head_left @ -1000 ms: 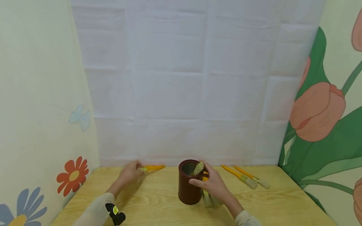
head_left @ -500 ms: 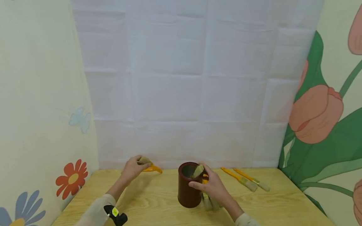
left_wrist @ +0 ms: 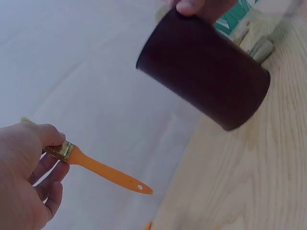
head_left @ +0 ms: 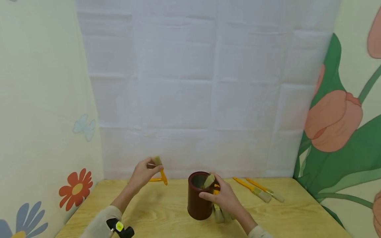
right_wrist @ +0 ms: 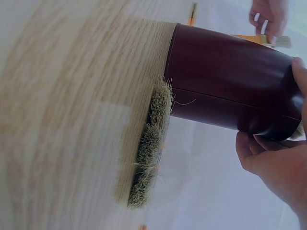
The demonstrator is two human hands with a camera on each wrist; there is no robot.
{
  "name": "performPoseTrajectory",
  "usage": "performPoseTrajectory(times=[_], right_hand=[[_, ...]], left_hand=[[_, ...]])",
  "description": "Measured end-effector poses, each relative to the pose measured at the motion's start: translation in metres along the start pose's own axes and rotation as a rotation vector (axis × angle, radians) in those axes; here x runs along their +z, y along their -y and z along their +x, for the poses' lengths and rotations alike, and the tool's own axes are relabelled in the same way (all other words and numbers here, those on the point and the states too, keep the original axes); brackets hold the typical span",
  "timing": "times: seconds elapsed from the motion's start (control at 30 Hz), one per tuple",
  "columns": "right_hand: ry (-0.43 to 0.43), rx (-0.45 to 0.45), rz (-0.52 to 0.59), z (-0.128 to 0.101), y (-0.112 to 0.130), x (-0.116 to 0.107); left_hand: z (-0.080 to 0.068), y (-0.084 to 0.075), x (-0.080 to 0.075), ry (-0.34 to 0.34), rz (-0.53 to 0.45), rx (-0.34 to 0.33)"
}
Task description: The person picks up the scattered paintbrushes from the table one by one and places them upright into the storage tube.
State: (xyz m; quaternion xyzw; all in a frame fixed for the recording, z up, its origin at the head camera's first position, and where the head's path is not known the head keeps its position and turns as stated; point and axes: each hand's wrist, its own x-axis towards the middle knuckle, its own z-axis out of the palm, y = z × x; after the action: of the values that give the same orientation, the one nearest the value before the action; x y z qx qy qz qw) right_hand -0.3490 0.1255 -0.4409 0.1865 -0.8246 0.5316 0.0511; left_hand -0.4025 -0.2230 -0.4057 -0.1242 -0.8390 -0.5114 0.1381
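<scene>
Pinched at the ferrule between thumb and fingers, a paintbrush [head_left: 159, 168] hangs from the left hand [head_left: 142, 175] left of frame centre, bristles up and orange handle pointing down, lifted clear of the wooden table [head_left: 166, 218]; the left wrist view shows the grip near the metal band [left_wrist: 63, 150], handle [left_wrist: 108, 173] free, which probably keeps that end easy to aim. Right hand [head_left: 224, 196] wraps the rim side of a dark maroon cup [head_left: 198, 195] at lower centre, thumb at the lip and fingers curled on the wall, seemingly steadying it upright. One brush [head_left: 209, 180] already stands in the cup, bristles poking above the rim. More brushes [head_left: 219, 214] lie beside the cup under the right hand; the right wrist view shows their bristles [right_wrist: 149, 143] flat on the table just beside the cup base. Two other brushes [head_left: 258, 190] lie on the table toward the right, well apart from the cup. Another orange handle [head_left: 154, 179] lies flat behind the left hand. White cloth backdrop [head_left: 190, 82] hangs behind, floral panels at both sides.
</scene>
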Motion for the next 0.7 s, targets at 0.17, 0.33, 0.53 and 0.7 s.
performPoseTrajectory(times=[0.17,0.33,0.53,0.7], right_hand=[[-0.010,0.009,-0.004,-0.001,0.002,-0.001],[-0.006,0.004,-0.009,-0.001,0.001,0.000],[-0.002,-0.010,0.001,0.001,-0.002,0.002],[0.007,-0.040,0.008,0.002,-0.004,0.003]], left_hand=[[-0.004,-0.031,0.002,0.004,0.015,0.093],[-0.011,-0.070,0.011,-0.029,-0.011,0.231],[-0.015,-0.101,0.026,-0.054,-0.080,0.389],[-0.019,-0.114,0.037,-0.072,-0.072,0.459]])
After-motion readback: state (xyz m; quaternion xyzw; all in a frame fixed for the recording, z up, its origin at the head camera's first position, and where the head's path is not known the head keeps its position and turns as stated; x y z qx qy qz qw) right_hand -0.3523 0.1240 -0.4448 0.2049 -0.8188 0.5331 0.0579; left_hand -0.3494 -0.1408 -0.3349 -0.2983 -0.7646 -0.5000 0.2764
